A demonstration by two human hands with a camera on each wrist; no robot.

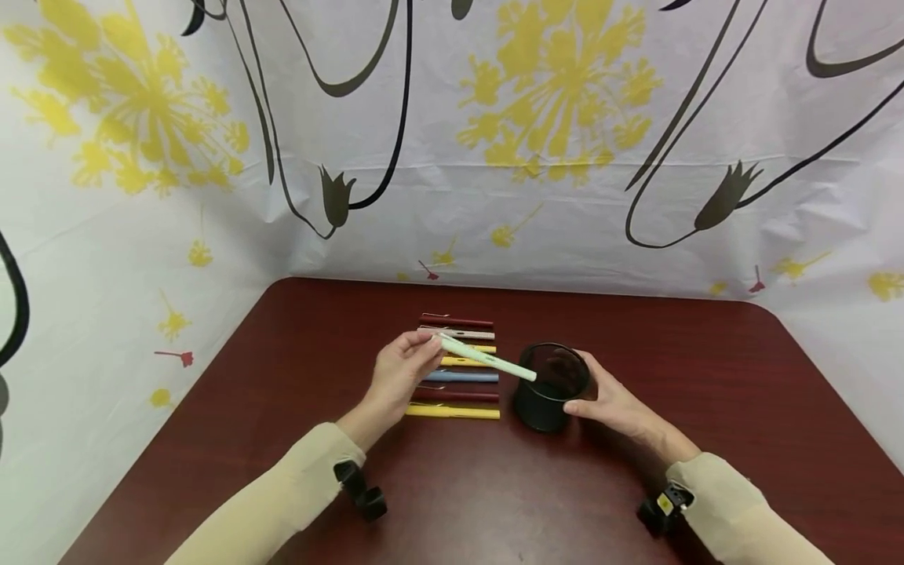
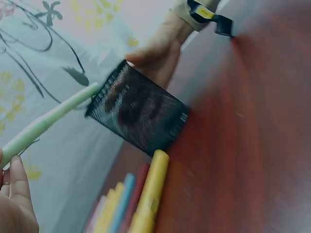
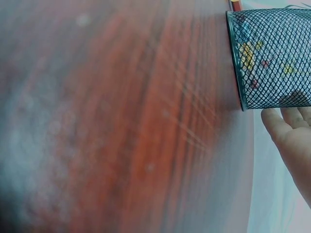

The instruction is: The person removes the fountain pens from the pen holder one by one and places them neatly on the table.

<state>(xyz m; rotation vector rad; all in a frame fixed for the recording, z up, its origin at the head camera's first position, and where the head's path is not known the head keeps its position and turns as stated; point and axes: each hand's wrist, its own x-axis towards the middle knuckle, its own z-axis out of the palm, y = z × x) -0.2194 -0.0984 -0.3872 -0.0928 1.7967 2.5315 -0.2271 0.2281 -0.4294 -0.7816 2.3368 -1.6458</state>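
Note:
My left hand [image 1: 402,369] pinches a pale green pen [image 1: 487,359] by one end, above the row of pens. The pen slants down to the right, and its free end overlaps the rim of a black mesh pen holder [image 1: 542,412] in the head view. Upright on the table, the holder has my right hand [image 1: 607,400] around its right side, thumb at the front and fingers behind. In the right wrist view the fingertips [image 3: 276,124] lie right at the mesh. The left wrist view shows the green pen [image 2: 48,119] with its tip beside the holder's rim.
Several pens lie side by side left of the holder: a yellow pen [image 1: 459,412] nearest, then a dark red one [image 1: 466,395], a blue one [image 1: 469,377], more yellow, a pale pink one [image 1: 480,335] and another dark red one [image 1: 466,322]. A patterned cloth [image 1: 438,196] hangs behind the brown table [image 1: 452,486].

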